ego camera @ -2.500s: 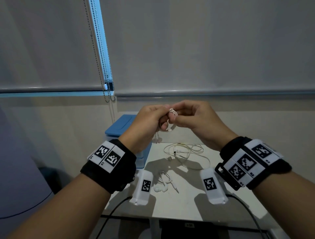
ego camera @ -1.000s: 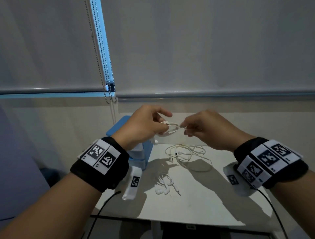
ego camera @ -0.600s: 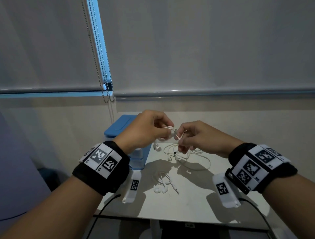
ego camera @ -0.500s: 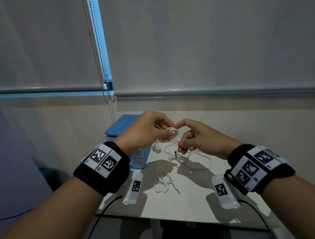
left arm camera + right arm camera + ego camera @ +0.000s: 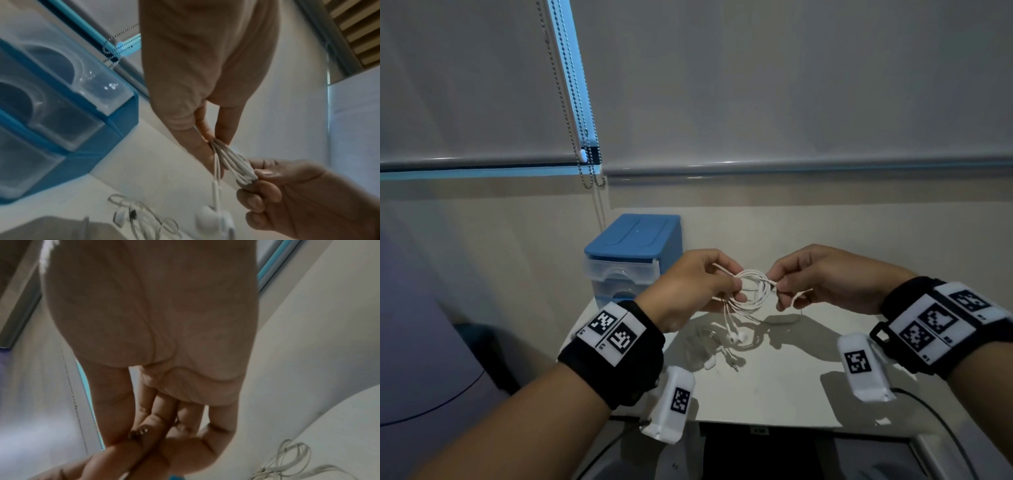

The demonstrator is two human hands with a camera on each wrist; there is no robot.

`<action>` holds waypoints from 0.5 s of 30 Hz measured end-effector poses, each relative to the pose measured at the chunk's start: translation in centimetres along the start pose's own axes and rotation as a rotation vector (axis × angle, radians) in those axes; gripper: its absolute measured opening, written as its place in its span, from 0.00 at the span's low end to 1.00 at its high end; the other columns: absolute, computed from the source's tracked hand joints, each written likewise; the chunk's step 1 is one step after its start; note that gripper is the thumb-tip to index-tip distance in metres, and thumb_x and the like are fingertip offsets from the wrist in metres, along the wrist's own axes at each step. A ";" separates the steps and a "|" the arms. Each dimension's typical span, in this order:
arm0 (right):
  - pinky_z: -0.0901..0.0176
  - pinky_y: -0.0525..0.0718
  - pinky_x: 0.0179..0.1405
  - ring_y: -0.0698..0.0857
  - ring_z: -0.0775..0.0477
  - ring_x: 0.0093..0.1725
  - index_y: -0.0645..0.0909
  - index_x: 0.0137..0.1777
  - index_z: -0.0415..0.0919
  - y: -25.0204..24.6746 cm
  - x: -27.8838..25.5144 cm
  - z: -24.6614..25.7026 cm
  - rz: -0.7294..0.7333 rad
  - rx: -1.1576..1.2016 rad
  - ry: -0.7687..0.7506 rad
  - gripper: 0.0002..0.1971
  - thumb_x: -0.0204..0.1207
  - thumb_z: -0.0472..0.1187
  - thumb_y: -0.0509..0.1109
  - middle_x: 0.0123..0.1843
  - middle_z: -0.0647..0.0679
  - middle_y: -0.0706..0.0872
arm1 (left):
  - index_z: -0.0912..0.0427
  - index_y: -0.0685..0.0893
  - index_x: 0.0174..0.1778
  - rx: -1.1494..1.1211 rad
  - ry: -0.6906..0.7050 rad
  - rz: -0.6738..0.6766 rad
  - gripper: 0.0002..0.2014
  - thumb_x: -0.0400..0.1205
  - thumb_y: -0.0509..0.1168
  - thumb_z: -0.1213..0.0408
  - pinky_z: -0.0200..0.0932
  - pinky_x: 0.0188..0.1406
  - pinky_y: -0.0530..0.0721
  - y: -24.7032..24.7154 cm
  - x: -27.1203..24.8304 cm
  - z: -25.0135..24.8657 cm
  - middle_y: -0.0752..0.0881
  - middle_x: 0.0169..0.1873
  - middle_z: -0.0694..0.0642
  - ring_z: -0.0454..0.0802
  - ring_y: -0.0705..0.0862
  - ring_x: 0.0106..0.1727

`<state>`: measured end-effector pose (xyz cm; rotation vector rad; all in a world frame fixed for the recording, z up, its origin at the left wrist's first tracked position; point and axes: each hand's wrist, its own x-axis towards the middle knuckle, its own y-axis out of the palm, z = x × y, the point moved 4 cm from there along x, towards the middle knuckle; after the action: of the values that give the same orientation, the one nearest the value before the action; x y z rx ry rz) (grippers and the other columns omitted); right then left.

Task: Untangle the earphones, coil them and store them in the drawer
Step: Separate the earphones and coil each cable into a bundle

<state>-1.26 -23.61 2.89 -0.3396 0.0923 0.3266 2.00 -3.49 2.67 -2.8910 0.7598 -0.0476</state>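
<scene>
Head view: a coil of white earphones [image 5: 751, 287] hangs in the air between both hands, above the white table [image 5: 784, 387]. The left hand [image 5: 688, 287] pinches the coil's left side between thumb and fingertips, and the right hand [image 5: 825, 277] pinches its right side, with a short loose end of cable sticking out past the right fingers. Two earbuds [image 5: 739, 337] dangle on their cords below the coil, just above the tabletop. In the left wrist view the strands [image 5: 232, 164] run as a tight bundle from the left fingertips to the right thumb and forefinger, which close on them. In the right wrist view the fingers are curled together, and the cable between them is hidden. Under the held coil, a second pair of white earphones [image 5: 717, 356] lies loose on the table, and another looped cable [image 5: 287, 457] rests beyond it. Left of the coil and behind it, at the table's back corner, stands a blue drawer unit [image 5: 633, 253] with clear drawer fronts, both pushed in.
</scene>
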 end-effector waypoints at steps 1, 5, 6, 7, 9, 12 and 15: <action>0.58 0.80 0.43 0.88 0.46 0.41 0.86 0.54 0.28 -0.1 -0.2 -0.4 0.013 0.008 0.037 0.08 0.82 0.25 0.66 0.42 0.34 0.87 | 0.66 0.84 0.53 0.005 -0.026 0.023 0.06 0.83 0.69 0.79 0.46 0.40 0.91 0.6 -0.1 0.5 0.90 0.41 0.66 0.51 0.90 0.38; 0.60 0.85 0.38 0.90 0.45 0.36 0.82 0.56 0.19 -0.5 -1.0 -1.6 0.044 0.068 0.136 0.09 0.81 0.22 0.63 0.42 0.29 0.84 | 0.63 0.83 0.50 0.031 -0.110 0.090 0.07 0.83 0.68 0.79 0.48 0.39 0.91 2.5 -0.2 2.3 0.87 0.40 0.63 0.53 0.87 0.36; 0.59 0.85 0.38 0.91 0.43 0.37 0.83 0.54 0.21 -0.4 -1.1 -1.9 0.055 0.067 0.155 0.09 0.81 0.22 0.62 0.39 0.31 0.84 | 0.63 0.82 0.50 0.057 -0.118 0.102 0.08 0.83 0.68 0.80 0.48 0.38 0.91 2.8 -0.1 2.6 0.86 0.40 0.63 0.53 0.87 0.35; 0.58 0.84 0.39 0.91 0.42 0.38 0.83 0.53 0.23 -0.3 -1.2 -2.2 0.066 0.056 0.175 0.08 0.81 0.22 0.62 0.36 0.32 0.84 | 0.63 0.82 0.50 0.096 -0.121 0.112 0.08 0.83 0.68 0.80 0.48 0.37 0.92 3.1 0.0 3.0 0.86 0.41 0.64 0.54 0.87 0.35; 0.56 0.82 0.39 0.91 0.41 0.38 0.83 0.48 0.26 0.1 -1.1 -2.8 0.079 0.016 0.213 0.09 0.81 0.21 0.61 0.34 0.34 0.84 | 0.63 0.81 0.50 0.192 -0.120 0.121 0.08 0.83 0.68 0.80 0.50 0.39 0.92 3.4 0.3 3.7 0.86 0.42 0.67 0.56 0.87 0.36; 0.57 0.80 0.35 0.92 0.40 0.38 0.82 0.40 0.31 0.7 -0.7 -3.8 0.070 -0.026 0.269 0.12 0.81 0.22 0.60 0.35 0.33 0.83 | 0.61 0.83 0.48 0.377 -0.104 0.113 0.08 0.81 0.71 0.78 0.58 0.46 0.92 3.5 0.9 4.4 0.87 0.37 0.62 0.58 0.87 0.38; 0.58 0.77 0.34 0.93 0.30 0.49 0.81 0.38 0.33 1.3 -0.3 -4.4 0.079 -0.081 0.305 0.12 0.79 0.24 0.60 0.38 0.30 0.87 | 0.58 0.85 0.50 0.647 -0.036 0.100 0.08 0.79 0.76 0.71 0.48 0.42 0.89 3.4 1.5 4.2 0.86 0.34 0.52 0.48 0.85 0.32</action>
<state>-2.14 -24.09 -1.62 -0.4655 0.3932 0.3556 1.91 -6.58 -2.07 -2.2341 0.7165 -0.1912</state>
